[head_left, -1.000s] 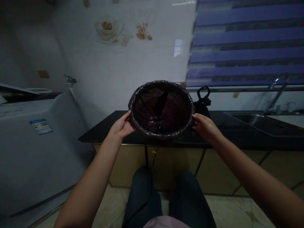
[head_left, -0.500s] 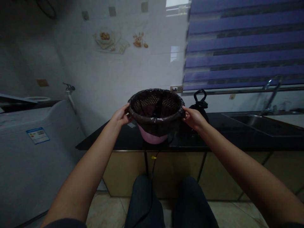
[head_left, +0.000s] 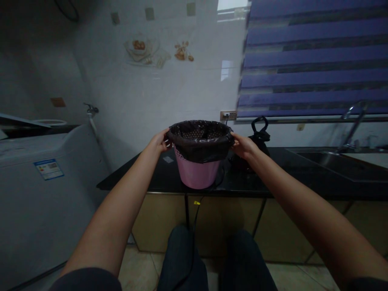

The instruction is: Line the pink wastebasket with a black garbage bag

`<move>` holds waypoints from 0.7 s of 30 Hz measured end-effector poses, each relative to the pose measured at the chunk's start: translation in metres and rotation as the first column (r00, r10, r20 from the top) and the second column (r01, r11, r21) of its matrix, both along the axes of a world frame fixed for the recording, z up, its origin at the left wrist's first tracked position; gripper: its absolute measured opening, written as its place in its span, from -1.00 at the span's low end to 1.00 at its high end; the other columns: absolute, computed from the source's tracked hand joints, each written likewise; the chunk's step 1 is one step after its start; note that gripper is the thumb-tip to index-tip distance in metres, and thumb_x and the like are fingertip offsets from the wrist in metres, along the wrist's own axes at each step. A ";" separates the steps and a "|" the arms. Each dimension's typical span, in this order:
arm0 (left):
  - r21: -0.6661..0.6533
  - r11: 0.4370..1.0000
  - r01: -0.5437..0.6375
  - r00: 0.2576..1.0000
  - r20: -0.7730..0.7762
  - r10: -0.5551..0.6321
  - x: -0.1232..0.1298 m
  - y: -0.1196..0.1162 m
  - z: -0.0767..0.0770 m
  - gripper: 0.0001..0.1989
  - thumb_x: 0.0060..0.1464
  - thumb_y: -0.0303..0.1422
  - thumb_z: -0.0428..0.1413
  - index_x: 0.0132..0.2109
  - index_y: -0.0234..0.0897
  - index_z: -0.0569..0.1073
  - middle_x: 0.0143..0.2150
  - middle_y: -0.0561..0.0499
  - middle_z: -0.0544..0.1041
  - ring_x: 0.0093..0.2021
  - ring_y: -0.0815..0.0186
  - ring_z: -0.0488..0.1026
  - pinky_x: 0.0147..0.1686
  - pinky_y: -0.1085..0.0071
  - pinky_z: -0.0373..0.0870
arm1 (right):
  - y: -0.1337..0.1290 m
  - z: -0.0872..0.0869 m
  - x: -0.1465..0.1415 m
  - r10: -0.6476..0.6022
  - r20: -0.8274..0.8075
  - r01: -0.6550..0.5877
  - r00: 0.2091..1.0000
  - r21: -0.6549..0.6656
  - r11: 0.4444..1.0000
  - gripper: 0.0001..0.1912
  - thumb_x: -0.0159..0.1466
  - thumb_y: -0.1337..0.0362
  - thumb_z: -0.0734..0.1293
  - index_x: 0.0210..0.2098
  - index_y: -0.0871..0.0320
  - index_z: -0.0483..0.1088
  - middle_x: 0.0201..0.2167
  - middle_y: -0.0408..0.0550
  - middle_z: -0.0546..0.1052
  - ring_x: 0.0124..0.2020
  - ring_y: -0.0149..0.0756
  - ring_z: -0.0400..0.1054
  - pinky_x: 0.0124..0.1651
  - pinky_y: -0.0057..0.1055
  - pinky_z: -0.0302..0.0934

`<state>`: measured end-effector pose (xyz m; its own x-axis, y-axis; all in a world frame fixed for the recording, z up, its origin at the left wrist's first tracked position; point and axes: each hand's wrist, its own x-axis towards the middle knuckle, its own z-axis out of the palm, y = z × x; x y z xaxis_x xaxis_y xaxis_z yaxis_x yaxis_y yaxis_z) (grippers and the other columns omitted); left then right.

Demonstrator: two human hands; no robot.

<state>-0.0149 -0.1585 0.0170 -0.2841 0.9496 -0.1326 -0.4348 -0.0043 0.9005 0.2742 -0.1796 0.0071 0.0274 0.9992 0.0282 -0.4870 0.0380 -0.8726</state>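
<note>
A pink bin (head_left: 198, 174) stands upright on the black desk (head_left: 279, 180), close to its near edge and toward its left end. A black bag (head_left: 200, 141) lines the bin, its top folded over the rim and hanging partway down the outside, so that only the lower part of the pink wall shows. Inside, the perforated wall of the bin shows through the bag near the top.

The left hand (head_left: 158, 142) grips the left side of the rim, fingers curled over the folded bag. The right hand (head_left: 242, 145) grips the right side of the rim in the same way. Both arms are stretched forward, and both hands are closed on the bag-covered rim.

Just behind the right hand, on the desk, sits a black kettle (head_left: 259, 135) with a looped handle, very near the bin's right side. A dark cable (head_left: 194, 214) hangs down from the near edge of the desk in front of the cabinets, with a small yellow tag on it. Far right, a sink (head_left: 339, 163) is set into the desk, with a tap (head_left: 353, 121) above it. A wall socket (head_left: 228, 115) sits on the tiled wall behind the bin, and a striped blind (head_left: 312, 60) covers the window to the right. At the left stands a white washing machine (head_left: 45, 190). The person's knees in dark trousers show at the bottom.
</note>
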 end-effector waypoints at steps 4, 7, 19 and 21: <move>-0.033 0.999 -0.005 1.000 0.004 0.005 -0.001 0.009 0.000 -0.75 0.04 -0.34 0.12 -0.53 -0.24 0.25 -0.61 0.06 0.30 -0.58 0.39 0.25 -0.58 0.47 0.21 | 0.003 0.006 -0.005 -0.007 -0.010 0.006 1.000 -0.034 0.999 -0.85 0.28 0.42 0.16 -0.43 0.24 0.25 -0.59 -0.18 0.35 -0.54 -0.56 0.21 -0.43 -0.57 0.11; -0.062 0.998 -0.008 1.000 0.007 0.008 -0.002 0.015 0.001 -0.75 0.02 -0.35 0.13 -0.54 -0.24 0.25 -0.62 0.07 0.28 -0.59 0.41 0.22 -0.60 0.48 0.18 | 0.005 0.010 -0.009 -0.002 -0.012 0.001 1.000 -0.056 0.998 -0.83 0.28 0.43 0.15 -0.45 0.23 0.22 -0.62 -0.19 0.32 -0.55 -0.57 0.19 -0.45 -0.59 0.10; -0.065 0.997 0.040 0.999 0.002 -0.040 0.001 0.035 -0.003 -0.80 0.04 -0.36 0.10 -0.50 -0.23 0.27 -0.59 0.08 0.26 -0.58 0.41 0.23 -0.61 0.52 0.14 | 0.018 0.016 -0.007 -0.010 0.025 0.012 1.000 -0.074 0.997 -0.83 0.28 0.43 0.14 -0.45 0.21 0.20 -0.68 -0.20 0.27 -0.60 -0.58 0.16 -0.52 -0.62 0.07; -0.060 0.997 0.042 0.999 -0.002 -0.042 0.002 0.037 -0.004 -0.79 0.03 -0.36 0.11 -0.51 -0.23 0.27 -0.58 0.07 0.27 -0.57 0.40 0.23 -0.60 0.50 0.15 | 0.019 0.014 -0.006 -0.016 0.018 0.017 1.000 -0.066 0.998 -0.83 0.28 0.42 0.14 -0.46 0.21 0.20 -0.68 -0.21 0.27 -0.61 -0.58 0.14 -0.52 -0.62 0.07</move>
